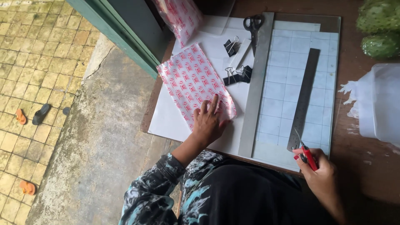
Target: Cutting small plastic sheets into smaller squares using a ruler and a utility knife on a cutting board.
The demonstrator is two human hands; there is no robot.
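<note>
Left hand (208, 123) flat, fingers spread, pinning the red-printed plastic sheet (193, 83) to the white board (166, 121) on the worktop. Right hand (318, 168) closed round a red craft knife (306, 154), blade up, just below the steel ruler (304, 98) (long metal straightedge (256, 83) between both hands). Looks like positioning before a cut; next move likely needs an edge laid across the sheet. Binder clips (233, 75), scissors (253, 25) beyond the left hand.
</note>
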